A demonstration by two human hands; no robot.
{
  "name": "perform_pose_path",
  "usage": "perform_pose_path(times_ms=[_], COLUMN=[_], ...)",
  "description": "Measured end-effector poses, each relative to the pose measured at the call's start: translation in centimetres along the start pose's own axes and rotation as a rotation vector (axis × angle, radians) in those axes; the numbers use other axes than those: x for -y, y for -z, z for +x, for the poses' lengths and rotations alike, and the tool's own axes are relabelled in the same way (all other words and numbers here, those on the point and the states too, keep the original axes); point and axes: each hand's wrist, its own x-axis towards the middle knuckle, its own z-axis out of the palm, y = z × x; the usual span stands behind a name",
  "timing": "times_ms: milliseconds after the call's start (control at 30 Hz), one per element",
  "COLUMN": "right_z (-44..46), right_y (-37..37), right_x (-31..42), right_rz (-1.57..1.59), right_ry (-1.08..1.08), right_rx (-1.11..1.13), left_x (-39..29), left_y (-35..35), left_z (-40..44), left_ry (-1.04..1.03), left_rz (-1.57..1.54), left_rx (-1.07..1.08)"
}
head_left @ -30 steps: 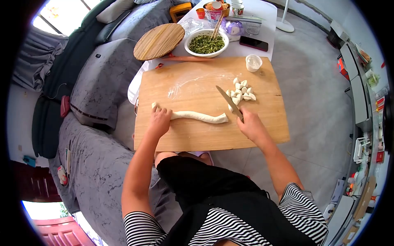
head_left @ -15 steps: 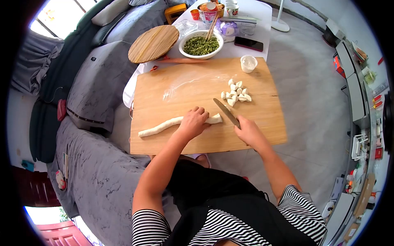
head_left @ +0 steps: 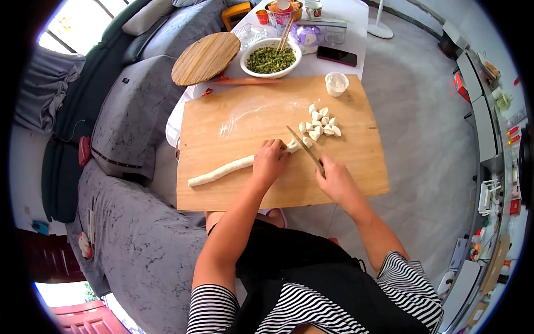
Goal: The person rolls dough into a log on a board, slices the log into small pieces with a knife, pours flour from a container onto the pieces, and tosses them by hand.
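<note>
A long dough rope (head_left: 222,171) lies slantwise on the wooden board (head_left: 345,178). My left hand (head_left: 271,160) is closed around the rope near its right end. In my right hand (head_left: 336,179) is a knife (head_left: 305,146), gripped by its handle. Its blade crosses the rope's right end, with a bit of dough (head_left: 307,143) showing on the far side; whether that bit is fully cut off I cannot tell. Several cut dough pieces (head_left: 319,122) are clustered just beyond the blade, dusted white.
A clear cup of white powder (head_left: 336,83) stands on the board's far right. Behind the board are a white bowl of chopped green filling (head_left: 271,60) with chopsticks, a round woven lid (head_left: 206,58) and a phone (head_left: 336,56). A grey covered sofa (head_left: 139,245) is at left.
My left hand has shifted slightly right and away from me, swinging the rope's right end up toward the pieces. The knife now lies across that end; before, it was beside it.
</note>
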Motion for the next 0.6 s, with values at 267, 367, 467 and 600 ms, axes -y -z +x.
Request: perform_pose_path(times_ms=[267,367,467,600], right_z=[-1.1,-1.4,-1.9,-2.1], right_y=[-1.0,-1.4,-1.9,-2.3], right_x=[0.2,0.6,0.8,1.4], right_rz=[-0.007,-0.015,-0.033,-0.058], right_ry=[0.078,0.055,0.032,-0.001], right_rx=[0.011,0.051,0.040,0.047], left_x=[-1.1,-1.4,-1.5,-1.6], left_y=[-0.4,-0.4,-0.8,-1.1], left_z=[-1.4,-1.8,-2.1,-2.1], left_ry=[-0.037,-0.052,-0.076,-0.086], left_rz=[-0.062,-0.055,-0.027,0.015], left_rx=[-0.021,-0.016,-0.050,-0.044])
